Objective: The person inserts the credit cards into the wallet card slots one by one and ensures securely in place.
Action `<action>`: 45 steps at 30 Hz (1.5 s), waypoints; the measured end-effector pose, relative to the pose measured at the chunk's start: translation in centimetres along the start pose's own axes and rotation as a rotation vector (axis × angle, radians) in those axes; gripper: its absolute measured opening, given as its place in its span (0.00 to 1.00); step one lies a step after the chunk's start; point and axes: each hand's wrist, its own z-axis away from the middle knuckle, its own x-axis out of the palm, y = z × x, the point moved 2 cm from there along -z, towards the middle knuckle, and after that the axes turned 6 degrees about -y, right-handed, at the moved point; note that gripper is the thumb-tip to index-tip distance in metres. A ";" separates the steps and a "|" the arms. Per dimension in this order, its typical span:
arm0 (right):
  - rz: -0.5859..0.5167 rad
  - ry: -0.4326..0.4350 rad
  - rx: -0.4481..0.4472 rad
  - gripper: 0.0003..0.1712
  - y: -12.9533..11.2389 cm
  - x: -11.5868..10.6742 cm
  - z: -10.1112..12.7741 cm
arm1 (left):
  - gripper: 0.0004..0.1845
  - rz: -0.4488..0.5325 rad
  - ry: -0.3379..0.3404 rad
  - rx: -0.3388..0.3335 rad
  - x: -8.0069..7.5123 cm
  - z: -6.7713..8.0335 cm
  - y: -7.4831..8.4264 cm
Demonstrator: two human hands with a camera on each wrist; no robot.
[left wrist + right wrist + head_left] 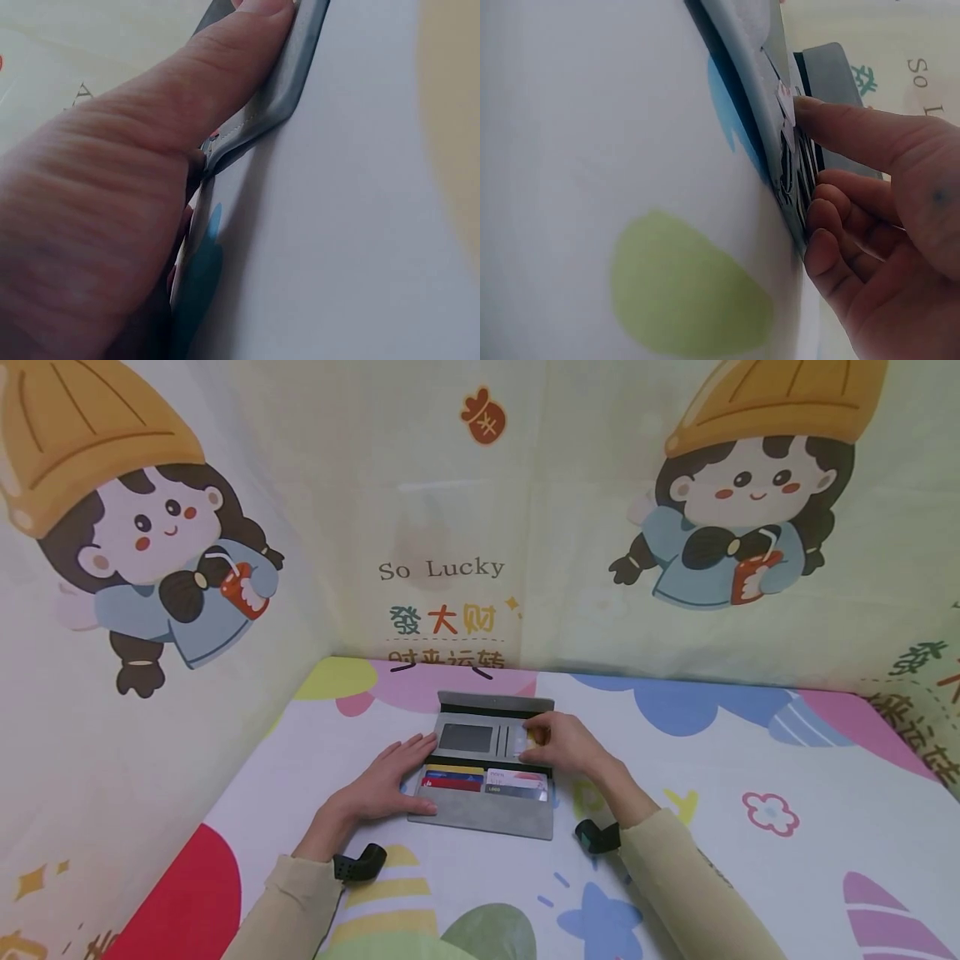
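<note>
A grey long wallet (480, 820) lies unfolded on the table, its top flap raised at the back. Its lower section carries a blue-and-red card (452, 779) and a pink-and-white card (516, 778); above them is a dark mesh window (466, 737). My left hand (382, 781) rests along the wallet's left edge, fingers extended and thumb (232, 67) lying on the lower flap. At the upper right slots, my right hand (562, 743) pinches a pale card with some yellow (521, 741) between thumb and fingers. The fingers partly cover that card.
The wallet lies on a white tablecloth (750, 893) printed with colourful shapes. Behind and to the left stand cream sheets (585, 635) with cartoon figures and lettering. A black wrist camera (362, 863) is on the left wrist, another (597, 837) on the right.
</note>
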 end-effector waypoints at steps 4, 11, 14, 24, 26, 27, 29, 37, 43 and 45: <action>-0.028 0.008 -0.003 0.29 0.4 -0.1 0.3 | 0.57 0.002 -0.002 0.000 0.1 0.0 0.2; -0.089 0.011 0.008 0.27 0.8 -0.5 0.9 | 0.57 0.003 -0.003 0.000 0.2 0.1 0.5; -0.100 0.011 0.000 0.27 1.0 -0.6 1.1 | 0.57 0.005 -0.006 0.001 0.2 0.1 0.6; -0.094 0.031 -0.018 0.29 1.0 -1.5 2.1 | 0.57 -0.012 -0.010 -0.001 0.2 0.1 0.7; -0.098 0.033 -0.020 0.29 1.0 -1.8 2.4 | 0.57 -0.012 -0.011 -0.004 0.2 0.0 0.6; -0.098 0.032 -0.022 0.29 1.0 -2.0 2.6 | 0.57 -0.012 -0.011 -0.003 0.2 0.0 0.6; -0.087 0.029 -0.023 0.29 1.1 -2.3 3.0 | 0.57 -0.009 -0.014 -0.004 0.3 0.0 0.6; 0.000 0.021 -0.018 0.27 2.0 -3.4 4.4 | 0.57 -0.002 -0.011 -0.014 -0.1 0.1 0.6; 0.046 0.005 0.011 0.25 2.5 -3.7 5.0 | 0.57 0.009 -0.014 -0.020 -0.3 0.2 0.5; 0.053 -0.003 0.021 0.25 2.6 -3.7 5.2 | 0.57 0.008 -0.013 -0.023 -0.3 0.3 0.4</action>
